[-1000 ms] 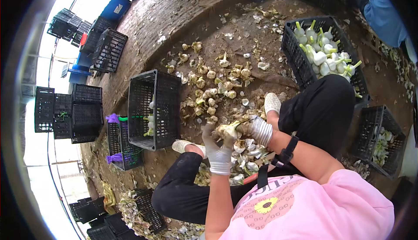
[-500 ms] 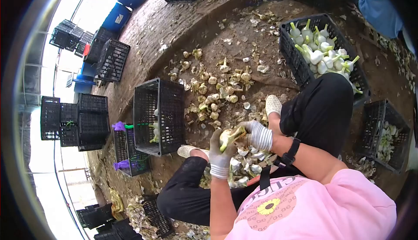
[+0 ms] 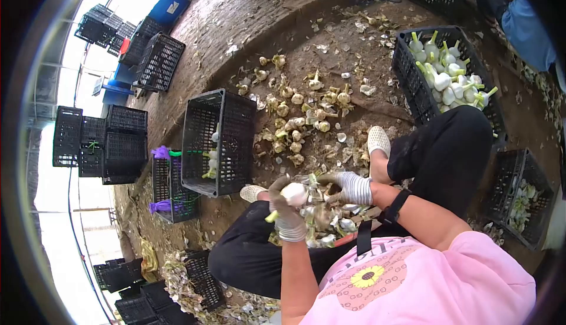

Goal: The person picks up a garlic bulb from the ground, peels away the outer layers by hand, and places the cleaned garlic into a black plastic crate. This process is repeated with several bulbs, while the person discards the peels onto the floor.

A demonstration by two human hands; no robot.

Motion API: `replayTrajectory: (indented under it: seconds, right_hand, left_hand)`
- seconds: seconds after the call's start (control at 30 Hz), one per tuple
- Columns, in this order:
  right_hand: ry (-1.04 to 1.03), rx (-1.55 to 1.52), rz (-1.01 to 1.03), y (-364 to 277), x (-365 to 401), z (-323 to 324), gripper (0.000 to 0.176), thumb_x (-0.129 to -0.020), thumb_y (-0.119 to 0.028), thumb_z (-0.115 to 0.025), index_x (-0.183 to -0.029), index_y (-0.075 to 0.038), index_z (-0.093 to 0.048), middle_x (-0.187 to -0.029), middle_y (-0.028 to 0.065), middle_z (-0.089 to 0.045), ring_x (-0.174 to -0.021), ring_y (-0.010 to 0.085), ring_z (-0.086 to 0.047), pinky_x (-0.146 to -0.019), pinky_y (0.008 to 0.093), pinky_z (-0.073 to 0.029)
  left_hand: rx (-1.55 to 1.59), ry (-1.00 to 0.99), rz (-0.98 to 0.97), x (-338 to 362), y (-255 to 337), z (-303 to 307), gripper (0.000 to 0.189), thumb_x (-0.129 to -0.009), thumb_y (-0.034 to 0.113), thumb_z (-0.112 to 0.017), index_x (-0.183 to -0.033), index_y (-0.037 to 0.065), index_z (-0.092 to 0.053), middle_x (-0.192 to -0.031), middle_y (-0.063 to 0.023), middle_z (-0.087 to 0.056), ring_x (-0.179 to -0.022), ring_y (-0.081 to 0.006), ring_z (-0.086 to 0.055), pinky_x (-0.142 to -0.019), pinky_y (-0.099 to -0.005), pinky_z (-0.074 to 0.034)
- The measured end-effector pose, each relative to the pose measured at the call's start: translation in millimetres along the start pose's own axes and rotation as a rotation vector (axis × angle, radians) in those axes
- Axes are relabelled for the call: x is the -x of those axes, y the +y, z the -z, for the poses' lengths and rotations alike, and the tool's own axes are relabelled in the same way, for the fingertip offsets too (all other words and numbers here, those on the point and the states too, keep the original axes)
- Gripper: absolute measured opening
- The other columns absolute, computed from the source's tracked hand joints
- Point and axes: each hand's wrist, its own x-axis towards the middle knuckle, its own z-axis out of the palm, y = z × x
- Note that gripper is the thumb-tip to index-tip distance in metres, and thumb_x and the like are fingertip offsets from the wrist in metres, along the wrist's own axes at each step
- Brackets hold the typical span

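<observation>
In my gloved left hand [image 3: 287, 212] is a garlic bulb [image 3: 294, 193], white and smooth, its pale green stem poking out below near the wrist. My gloved right hand [image 3: 346, 187], a little apart on the right, pinches a strip of garlic peel [image 3: 314, 187]; motion blurs its fingertips. Beneath both hands, a heap of peels [image 3: 339, 222] lies between my legs. Unpeeled, soil-brown garlic bulbs [image 3: 298, 121] are scattered on the ground ahead of me.
A black crate [image 3: 407, 77] of white bulbs stands at the right front. Another crate [image 3: 236, 148], with a few bulbs inside, is left of centre. One more crate [image 3: 501, 201] holds trimmings at far right. Stacked crates [image 3: 124, 148] stand left. Another person's blue sleeve [image 3: 530, 30] shows top right.
The bulb's outer skin has come away, leaving it white in my left hand. My hands have drawn apart, the left tilting the bulb. The view has shifted slightly.
</observation>
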Motion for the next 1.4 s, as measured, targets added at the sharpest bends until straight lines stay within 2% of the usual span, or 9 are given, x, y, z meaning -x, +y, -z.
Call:
replayTrajectory:
  seconds: [0.13,0.27,0.53,0.63,0.8,1.03,1.1,1.2,1.4]
  right_hand:
    - [0.049,-0.669,-0.120,-33.4,7.2,5.0,0.058,-0.072,-0.025,-0.071,-0.119,-0.002,-0.047,-0.102,0.0059,-0.058,-0.090,0.0122,-0.055,-0.074,0.0237,-0.047]
    - [0.138,-0.565,-0.015,-22.7,4.6,18.3,0.056,-0.071,-0.028,-0.072,-0.115,-0.003,-0.049,-0.103,0.0054,-0.058,-0.095,0.0130,-0.053,-0.081,0.0270,-0.044]
    - [0.032,-0.503,-0.131,-40.1,10.7,18.8,0.049,-0.070,-0.019,-0.072,-0.113,-0.007,-0.052,-0.107,0.0056,-0.056,-0.100,0.0149,-0.051,-0.086,0.0280,-0.042]
    - [-0.017,-0.490,0.008,-35.3,11.4,17.4,0.052,-0.070,-0.022,-0.072,-0.115,-0.008,-0.051,-0.110,0.0049,-0.054,-0.101,0.0146,-0.051,-0.087,0.0280,-0.042]
    - [-0.094,-0.926,-0.008,-33.1,12.5,17.1,0.054,-0.075,-0.027,-0.069,-0.120,-0.005,-0.048,-0.109,0.0053,-0.053,-0.097,0.0100,-0.050,-0.080,0.0246,-0.044]
    - [0.032,-0.765,-0.199,-35.0,13.0,20.8,0.034,-0.085,-0.020,-0.056,-0.113,0.000,-0.052,-0.075,0.0022,-0.061,-0.055,0.0050,-0.053,-0.051,0.0175,-0.044]
    - [0.016,-0.843,-0.205,-32.7,14.8,24.0,0.035,-0.086,-0.020,-0.054,-0.115,0.001,-0.050,-0.084,0.0038,-0.062,-0.065,0.0063,-0.057,-0.052,0.0171,-0.044]
    - [0.010,-0.888,-0.170,-29.5,11.4,22.8,0.037,-0.086,-0.019,-0.054,-0.117,0.000,-0.047,-0.095,0.0050,-0.061,-0.077,0.0077,-0.059,-0.054,0.0180,-0.046]
    - [0.107,-1.055,-0.245,-19.8,18.1,29.8,0.033,-0.085,-0.018,-0.056,-0.113,-0.001,-0.049,-0.082,0.0028,-0.060,-0.066,0.0077,-0.057,-0.050,0.0169,-0.043]
  left_hand:
    - [-0.492,-0.409,-0.255,15.2,-14.5,-17.1,0.106,-0.067,0.077,-0.039,-0.136,-0.001,-0.017,-0.139,-0.0152,-0.021,-0.130,-0.0257,-0.018,-0.105,-0.0366,-0.016]
    - [-0.644,-0.146,-0.358,8.1,4.9,-18.4,0.029,-0.077,0.015,-0.067,-0.101,0.002,-0.059,-0.102,-0.0087,-0.059,-0.092,-0.0185,-0.057,-0.077,-0.0286,-0.046]
    - [-1.293,-0.253,-0.722,-1.8,20.4,-25.8,0.006,-0.072,0.005,-0.063,-0.076,0.003,-0.059,-0.072,-0.0081,-0.062,-0.063,-0.0198,-0.059,-0.058,-0.0312,-0.045]
    - [-0.383,-0.103,0.150,-9.5,14.9,-13.4,0.005,-0.076,0.001,-0.057,-0.080,0.000,-0.057,-0.069,-0.0046,-0.058,-0.063,-0.0112,-0.053,-0.057,-0.0254,-0.043]
    - [-0.234,-0.153,0.154,-10.4,5.2,-1.8,0.007,-0.081,0.003,-0.053,-0.086,-0.002,-0.055,-0.074,-0.0063,-0.059,-0.063,-0.0102,-0.055,-0.057,-0.0227,-0.046]
    - [0.862,-0.216,0.212,-22.2,52.0,6.4,0.008,-0.084,0.013,-0.050,-0.081,0.006,-0.051,-0.068,-0.0058,-0.056,-0.063,-0.0171,-0.058,-0.064,-0.0319,-0.051]
    - [0.812,-0.097,0.114,-25.8,49.6,25.8,0.009,-0.085,0.011,-0.049,-0.090,0.003,-0.052,-0.072,-0.0080,-0.059,-0.065,-0.0199,-0.058,-0.063,-0.0309,-0.051]
    - [-0.476,-0.262,0.214,-22.5,43.2,32.7,0.031,-0.075,0.011,-0.067,-0.102,0.003,-0.053,-0.088,-0.0087,-0.061,-0.074,-0.0162,-0.057,-0.070,-0.0292,-0.048]
    - [-0.541,-0.393,-0.269,-1.1,1.5,-16.2,0.031,-0.071,0.007,-0.069,-0.099,0.001,-0.056,-0.097,-0.0075,-0.057,-0.077,-0.0119,-0.057,-0.069,-0.0232,-0.047]
